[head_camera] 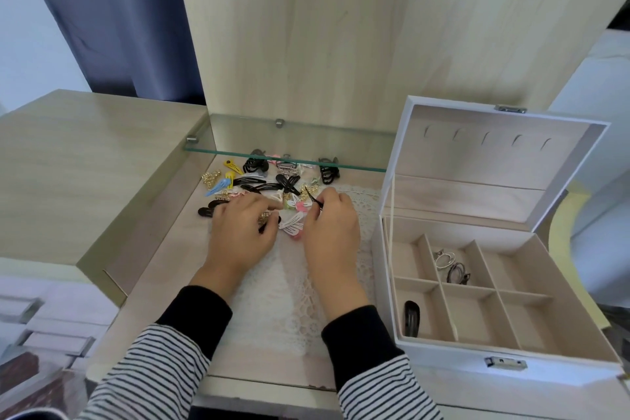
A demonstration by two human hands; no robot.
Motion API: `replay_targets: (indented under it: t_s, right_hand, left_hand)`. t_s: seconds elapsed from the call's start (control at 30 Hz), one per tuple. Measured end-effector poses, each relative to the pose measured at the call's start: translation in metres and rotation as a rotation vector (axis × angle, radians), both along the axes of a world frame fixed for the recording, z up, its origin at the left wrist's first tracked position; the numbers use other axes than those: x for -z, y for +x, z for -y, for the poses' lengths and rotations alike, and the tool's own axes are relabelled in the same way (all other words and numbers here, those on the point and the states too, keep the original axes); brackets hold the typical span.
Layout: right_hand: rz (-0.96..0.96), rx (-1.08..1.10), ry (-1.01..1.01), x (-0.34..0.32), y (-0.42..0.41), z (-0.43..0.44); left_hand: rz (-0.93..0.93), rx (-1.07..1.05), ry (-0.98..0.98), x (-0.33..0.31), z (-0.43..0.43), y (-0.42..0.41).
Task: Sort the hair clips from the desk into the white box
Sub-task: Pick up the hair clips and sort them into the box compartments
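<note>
A pile of hair clips [269,181], black, yellow, blue, gold, white and pink, lies on the desk under a glass shelf. My left hand [243,232] rests on the pile's near edge with a small gold clip [264,217] under its fingers. My right hand [332,225] pinches a thin black clip [313,197] just above the pile. The white box [443,356] stands open at the right, its lid up. One black snap clip [411,317] lies in its near-left compartment. Metal ring-shaped clips [451,266] lie in a far middle compartment.
A glass shelf [289,157] hangs low over the far part of the pile. A white lace mat [279,303] covers the desk under my hands. A raised wooden surface [85,174] is on the left, drawers [44,327] below it.
</note>
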State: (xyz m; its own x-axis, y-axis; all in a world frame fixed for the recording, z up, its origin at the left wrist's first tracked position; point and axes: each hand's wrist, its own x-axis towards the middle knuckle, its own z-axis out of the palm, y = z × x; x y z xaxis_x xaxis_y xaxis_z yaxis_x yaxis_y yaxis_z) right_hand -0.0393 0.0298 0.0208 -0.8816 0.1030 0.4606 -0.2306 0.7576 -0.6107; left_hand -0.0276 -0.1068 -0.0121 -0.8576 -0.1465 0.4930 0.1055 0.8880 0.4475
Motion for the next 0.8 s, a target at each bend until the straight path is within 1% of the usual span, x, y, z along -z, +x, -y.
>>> replay_targets:
  t_s: [0.17,0.33,0.53,0.67,0.73,0.8]
  right_hand:
    - [0.126,-0.021,0.020,0.000,0.001,-0.008]
    - [0.173,-0.031,0.020,0.003,0.005,-0.009]
    - [0.214,-0.046,-0.017,0.008,0.006,-0.009]
    - [0.160,-0.048,-0.043,0.015,0.009,-0.007]
    - [0.117,-0.046,-0.065,0.018,0.010,-0.007]
    - [0.086,-0.034,-0.082,0.022,0.011,-0.007]
  left_hand:
    - [0.101,-0.017,-0.110,0.000,0.006,0.002]
    - [0.178,-0.039,-0.254,-0.004,0.012,0.001]
    - [0.203,-0.001,-0.278,-0.013,0.015,-0.001]
    - [0.160,0.013,-0.197,-0.016,0.013,-0.002]
    - [0.125,0.036,-0.077,-0.019,0.010,-0.001]
    - [0.134,0.053,0.112,-0.023,0.006,0.000]
